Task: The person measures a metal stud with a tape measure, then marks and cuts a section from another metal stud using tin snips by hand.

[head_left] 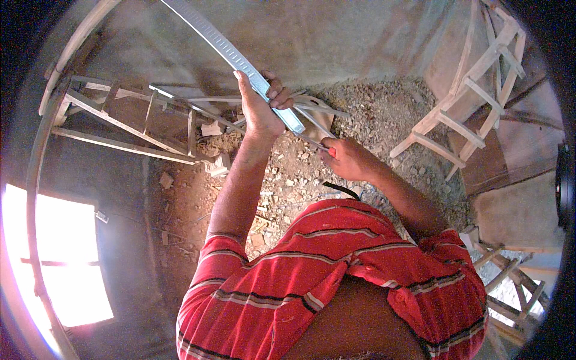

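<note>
I can read no text, label, number or sign anywhere in my feed. The small repeating marks along the silvery metal strip [231, 53], upper left of centre, don't resolve into letters for me.

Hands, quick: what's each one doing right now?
Left hand: closed, holding the metal strip.
Right hand: closed, holding a red-handled tool; exact type unclear.

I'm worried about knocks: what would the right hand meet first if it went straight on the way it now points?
Most likely the lower end of the shiny metal strip in the left hand. The right hand, holding a red-handled tool, points up-left toward it; depth is unclear.
</note>
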`<state>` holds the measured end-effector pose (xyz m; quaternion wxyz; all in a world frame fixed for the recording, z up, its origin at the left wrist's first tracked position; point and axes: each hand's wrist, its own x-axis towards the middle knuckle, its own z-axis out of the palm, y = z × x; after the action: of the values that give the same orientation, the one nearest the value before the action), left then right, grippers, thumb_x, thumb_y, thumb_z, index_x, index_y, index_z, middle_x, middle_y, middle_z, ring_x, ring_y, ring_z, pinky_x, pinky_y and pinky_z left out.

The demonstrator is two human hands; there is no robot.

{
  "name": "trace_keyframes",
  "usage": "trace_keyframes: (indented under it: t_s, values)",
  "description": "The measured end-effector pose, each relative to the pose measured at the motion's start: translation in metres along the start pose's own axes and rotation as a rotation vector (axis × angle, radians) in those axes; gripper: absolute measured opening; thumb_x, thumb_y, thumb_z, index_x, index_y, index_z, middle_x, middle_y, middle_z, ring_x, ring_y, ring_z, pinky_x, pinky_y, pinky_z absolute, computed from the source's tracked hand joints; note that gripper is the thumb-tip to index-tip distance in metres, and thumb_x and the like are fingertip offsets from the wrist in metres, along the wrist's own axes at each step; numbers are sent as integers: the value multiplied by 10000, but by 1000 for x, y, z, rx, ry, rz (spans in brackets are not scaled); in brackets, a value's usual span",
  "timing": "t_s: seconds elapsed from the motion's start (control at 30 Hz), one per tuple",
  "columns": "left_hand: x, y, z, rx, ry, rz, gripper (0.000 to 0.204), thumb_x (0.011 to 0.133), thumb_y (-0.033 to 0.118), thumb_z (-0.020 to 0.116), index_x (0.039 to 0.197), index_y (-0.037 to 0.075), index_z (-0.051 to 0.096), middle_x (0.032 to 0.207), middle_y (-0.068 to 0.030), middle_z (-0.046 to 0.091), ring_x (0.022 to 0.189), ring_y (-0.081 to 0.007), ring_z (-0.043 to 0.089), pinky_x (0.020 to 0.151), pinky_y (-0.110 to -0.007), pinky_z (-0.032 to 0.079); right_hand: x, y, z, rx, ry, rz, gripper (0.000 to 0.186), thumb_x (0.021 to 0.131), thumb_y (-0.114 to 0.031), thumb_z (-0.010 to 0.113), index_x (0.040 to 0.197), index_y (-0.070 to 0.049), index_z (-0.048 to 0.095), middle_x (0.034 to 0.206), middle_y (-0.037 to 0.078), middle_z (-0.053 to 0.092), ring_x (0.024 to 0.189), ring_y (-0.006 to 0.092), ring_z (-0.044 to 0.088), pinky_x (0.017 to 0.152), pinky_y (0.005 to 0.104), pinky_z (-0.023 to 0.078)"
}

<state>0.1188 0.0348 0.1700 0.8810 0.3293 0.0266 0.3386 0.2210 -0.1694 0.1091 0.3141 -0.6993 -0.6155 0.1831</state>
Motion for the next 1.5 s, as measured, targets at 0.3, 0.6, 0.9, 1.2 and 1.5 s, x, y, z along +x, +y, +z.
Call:
trace_keyframes:
  t_s: [0.3, 0.6, 0.9, 1.2, 1.5]
  values:
    - [-1, 0, 0, 80, 148, 10, 676, 847, 796, 496, 963, 132, 545, 613, 35, 355, 496, -88, 309, 472, -251, 285, 4, 7, 3, -53, -3, -40, 263, 934, -260, 631, 957, 2, 611, 706, 215, 638, 682, 419, 660, 621, 488, 518]
    - [1, 0, -9, 63, 60, -3, 672, 842, 805, 490, 948, 144, 545, 611, 30, 350, 509, -99, 315, 489, -256, 287, 3, 4, 11, -72, 32, 11, 265, 944, -266, 619, 999, -7, 617, 711, 205, 651, 687, 402, 672, 636, 495, 532]
    - [2, -1, -12, 42, 34, -14, 678, 845, 802, 489, 943, 134, 549, 607, 28, 354, 507, -98, 316, 485, -253, 284, 2, -6, 7, -69, 10, 73, 218, 889, -220, 658, 946, -17, 602, 763, 195, 670, 723, 404, 676, 668, 503, 534]
    - [-2, -2, -11, 36, 76, -9, 673, 856, 793, 485, 941, 127, 540, 603, 26, 344, 500, -96, 316, 479, -249, 278, 3, -4, 11, -77, -19, 79, 221, 891, -226, 654, 970, -24, 609, 783, 210, 675, 751, 404, 684, 693, 510, 541]
    - [0, -4, -11, 151, 207, 39, 713, 850, 808, 473, 931, 101, 514, 616, 7, 374, 507, -128, 336, 505, -282, 307, 8, -2, 23, -144, 6, 113, 244, 892, -237, 647, 1022, -32, 617, 800, 222, 670, 780, 421, 678, 703, 511, 538]
